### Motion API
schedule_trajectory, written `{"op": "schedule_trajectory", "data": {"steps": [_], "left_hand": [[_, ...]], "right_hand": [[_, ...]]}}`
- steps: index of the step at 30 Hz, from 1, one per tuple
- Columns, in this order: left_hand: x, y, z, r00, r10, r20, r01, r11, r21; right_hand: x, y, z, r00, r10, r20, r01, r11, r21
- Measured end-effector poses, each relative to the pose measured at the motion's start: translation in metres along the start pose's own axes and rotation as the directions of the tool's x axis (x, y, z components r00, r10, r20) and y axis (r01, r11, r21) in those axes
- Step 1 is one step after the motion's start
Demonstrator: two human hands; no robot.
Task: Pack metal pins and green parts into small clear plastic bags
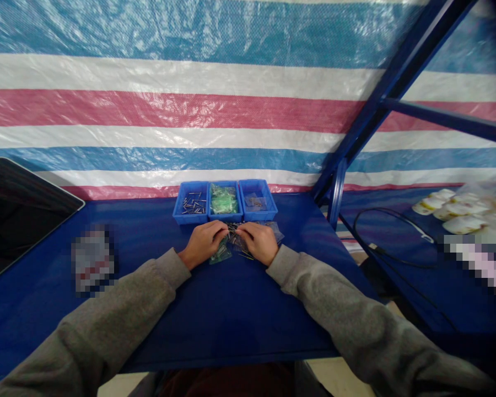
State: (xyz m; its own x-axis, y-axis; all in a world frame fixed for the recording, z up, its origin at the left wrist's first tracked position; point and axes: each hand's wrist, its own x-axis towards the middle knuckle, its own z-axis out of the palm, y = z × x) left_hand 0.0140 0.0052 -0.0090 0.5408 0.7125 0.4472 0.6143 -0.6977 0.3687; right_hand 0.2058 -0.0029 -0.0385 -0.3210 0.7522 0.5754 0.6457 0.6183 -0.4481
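My left hand (202, 242) and right hand (257, 241) rest curled on the blue table (215, 309), fingertips meeting over a small pile of clear bags and metal pins (235, 238), just before three blue bins (225, 201); what they pinch I cannot tell. No writing is readable

dark tablet (20, 209), black cable (391, 231), tape rolls (454, 212), striped tarp (190, 99)
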Motion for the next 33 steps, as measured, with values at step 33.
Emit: {"op": "schedule_trajectory", "data": {"steps": [33], "left_hand": [[-0.004,-0.001,-0.001,0.996,-0.008,-0.084,0.006,1.0,-0.026]], "right_hand": [[0.011,-0.007,-0.011,0.994,-0.078,0.071,0.086,0.99,-0.116]]}}
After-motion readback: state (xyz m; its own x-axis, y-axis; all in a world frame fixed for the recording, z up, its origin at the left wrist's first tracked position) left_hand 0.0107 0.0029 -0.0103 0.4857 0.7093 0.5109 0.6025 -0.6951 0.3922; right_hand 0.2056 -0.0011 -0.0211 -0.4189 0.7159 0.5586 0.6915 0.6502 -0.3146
